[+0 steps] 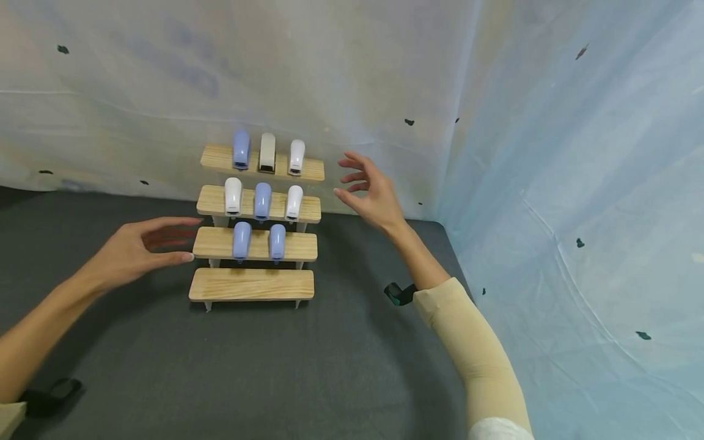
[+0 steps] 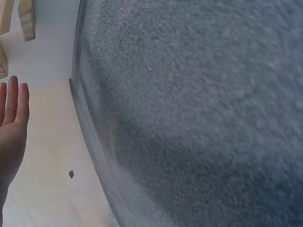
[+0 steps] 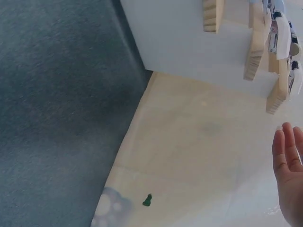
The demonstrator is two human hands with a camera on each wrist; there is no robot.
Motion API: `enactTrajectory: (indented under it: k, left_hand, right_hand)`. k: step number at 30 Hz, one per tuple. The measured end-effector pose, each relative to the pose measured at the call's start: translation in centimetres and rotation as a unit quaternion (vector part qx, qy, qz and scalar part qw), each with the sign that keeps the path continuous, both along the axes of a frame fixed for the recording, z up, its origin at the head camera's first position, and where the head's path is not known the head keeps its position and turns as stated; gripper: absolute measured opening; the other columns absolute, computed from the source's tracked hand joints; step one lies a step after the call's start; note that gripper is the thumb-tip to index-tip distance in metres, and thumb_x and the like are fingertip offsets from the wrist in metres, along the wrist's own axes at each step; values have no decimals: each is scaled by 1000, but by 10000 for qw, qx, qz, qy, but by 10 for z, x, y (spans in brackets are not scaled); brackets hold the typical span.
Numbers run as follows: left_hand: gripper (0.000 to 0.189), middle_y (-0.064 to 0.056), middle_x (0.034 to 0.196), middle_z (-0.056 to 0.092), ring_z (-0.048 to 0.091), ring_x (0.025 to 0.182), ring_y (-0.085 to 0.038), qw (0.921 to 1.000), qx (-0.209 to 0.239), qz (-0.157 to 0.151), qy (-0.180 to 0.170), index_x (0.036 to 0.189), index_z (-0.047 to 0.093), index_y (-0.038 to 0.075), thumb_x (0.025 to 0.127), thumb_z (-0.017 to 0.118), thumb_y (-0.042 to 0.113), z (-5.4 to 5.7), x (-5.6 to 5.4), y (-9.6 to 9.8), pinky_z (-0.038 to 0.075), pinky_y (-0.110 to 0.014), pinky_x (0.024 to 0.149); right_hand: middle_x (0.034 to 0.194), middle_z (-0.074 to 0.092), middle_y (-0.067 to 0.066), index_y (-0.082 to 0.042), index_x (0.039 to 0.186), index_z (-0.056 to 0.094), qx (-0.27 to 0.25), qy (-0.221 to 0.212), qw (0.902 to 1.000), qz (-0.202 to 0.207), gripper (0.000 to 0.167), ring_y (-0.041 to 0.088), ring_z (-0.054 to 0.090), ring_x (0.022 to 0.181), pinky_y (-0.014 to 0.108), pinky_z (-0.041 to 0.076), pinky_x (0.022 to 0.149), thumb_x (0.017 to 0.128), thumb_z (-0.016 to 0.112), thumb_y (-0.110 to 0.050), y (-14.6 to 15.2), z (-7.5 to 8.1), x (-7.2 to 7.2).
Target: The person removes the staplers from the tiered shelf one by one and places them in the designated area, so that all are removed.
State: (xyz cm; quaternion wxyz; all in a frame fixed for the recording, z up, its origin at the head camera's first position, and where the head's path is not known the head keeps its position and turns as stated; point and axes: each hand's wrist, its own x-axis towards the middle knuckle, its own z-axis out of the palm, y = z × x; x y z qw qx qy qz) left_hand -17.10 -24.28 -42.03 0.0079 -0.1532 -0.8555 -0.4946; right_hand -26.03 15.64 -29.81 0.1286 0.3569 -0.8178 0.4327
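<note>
Left hand, thumb parted from extended fingers, at the left of the wooden stand, contact unclear; staplers occupy its upper three tiers; right hand, similarly parted, near its top right. Judged step: empty-handed positioning; next move calls for even inward narrowing.

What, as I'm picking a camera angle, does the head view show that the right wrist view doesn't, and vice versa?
Only the head view: the left hand and the pale right sleeve.

Only the right wrist view: the broad outer face of the rack's white side panel.

Both: the right hand, staplers (partly cut off in the wrist view), wooden shelves, the dark surface and the backdrop.
</note>
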Motion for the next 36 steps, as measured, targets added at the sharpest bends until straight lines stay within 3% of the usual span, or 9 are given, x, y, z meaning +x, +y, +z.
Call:
enactTrajectory:
  k: [3,14,21,31,36]
  left_hand:
    - [60,-12,139,54,56,113,4,10000,81,-53,10,142,54,16,87,79,14,0,-2,3,48,-12,87]
    - [60,-2,139,54,54,111,9,9996,193,-214,-63,140,56,13,86,80,10,-2,-7,11,49,-14,89]
    - [57,-7,138,56,54,114,9,9987,375,-327,68,137,58,11,85,80,8,-5,-10,15,46,-11,92]
    - [58,-11,138,55,54,113,7,9985,479,-269,11,137,58,8,84,79,3,-8,-11,15,47,-12,91]
    - [56,-3,135,51,54,113,7,9981,520,-317,-109,138,58,7,86,78,6,-9,-10,15,49,-14,91]
  right_hand:
    - [129,58,27,9,139,46,43,-100,9999,-77,61,42,63,106,54,52,91,86,74,1,-6,3,-2]
    - [128,57,31,11,139,46,-29,-224,9995,222,59,48,60,106,57,50,91,87,72,5,-25,14,-8]
    - [129,62,17,-2,141,50,-13,-317,9992,236,61,31,64,104,44,53,91,87,77,-9,-28,-11,-47]
    - [128,62,14,-2,140,52,101,-434,9989,159,60,28,63,107,39,52,93,86,78,-11,-40,-8,-55]
    - [128,62,13,-3,140,52,148,-536,9984,133,60,25,64,107,36,52,93,86,78,-10,-47,-8,-57]
